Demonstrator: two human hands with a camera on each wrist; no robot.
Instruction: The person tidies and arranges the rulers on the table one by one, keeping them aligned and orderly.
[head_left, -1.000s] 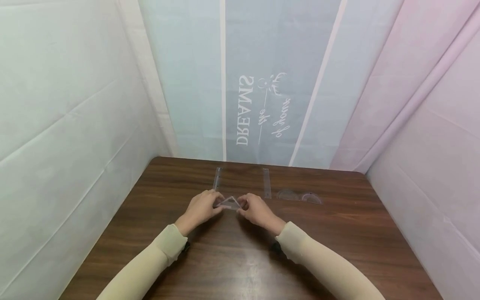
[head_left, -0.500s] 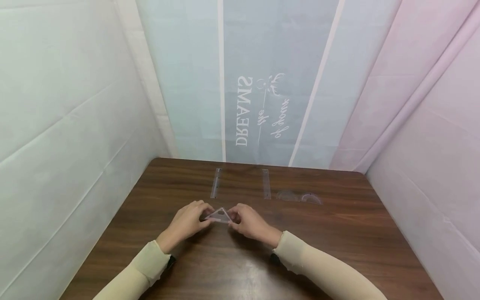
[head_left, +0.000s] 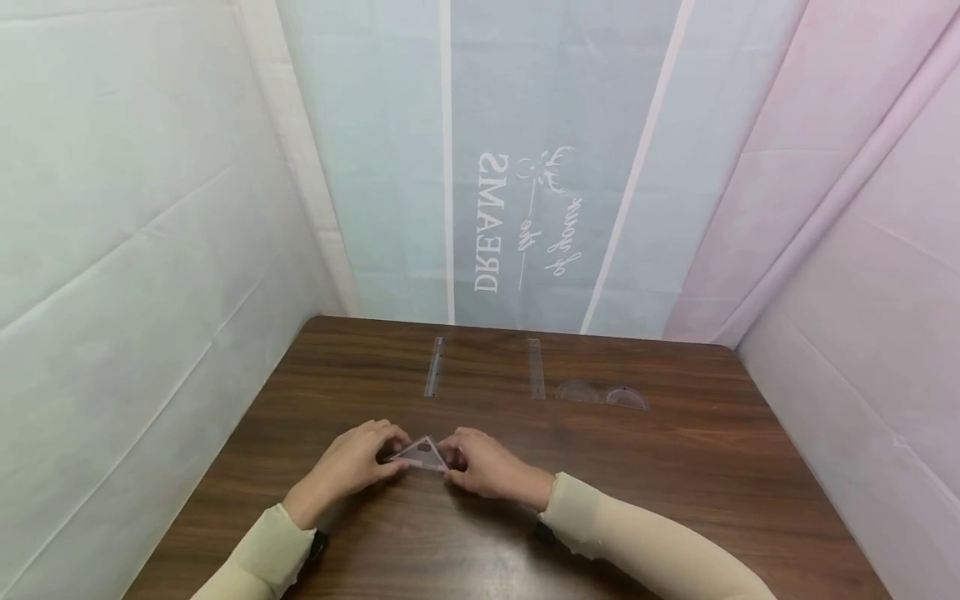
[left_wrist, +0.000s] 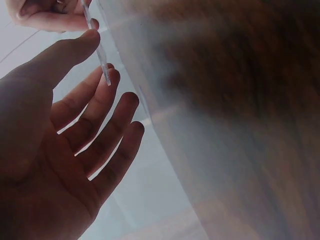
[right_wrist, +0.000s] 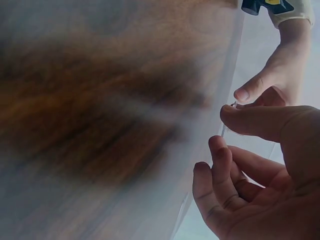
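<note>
A clear plastic set square (head_left: 424, 453) is held between both hands above the table, its peak pointing away from me. My left hand (head_left: 351, 460) pinches its left corner, and my right hand (head_left: 487, 463) pinches the right one. Seen from the left wrist, the set square (left_wrist: 102, 60) appears edge-on between thumb and forefinger of the left hand (left_wrist: 75, 130), the other fingers spread loosely. The right wrist view shows the right hand (right_wrist: 255, 170) with its thumb against the edge; most of the set square is hidden there.
On the wooden table (head_left: 675, 475) beyond the hands lie two clear rulers, the left ruler (head_left: 435, 367) and the right ruler (head_left: 536, 368). Right of them are two clear protractors, one protractor (head_left: 579, 392) beside a purplish protractor (head_left: 626, 398). Fabric curtains (head_left: 390, 167) border the table.
Both hands have drawn the set square toward me and to the left, away from the rulers. The left ruler, partly covered earlier, now shows in full. The grip stays the same.
</note>
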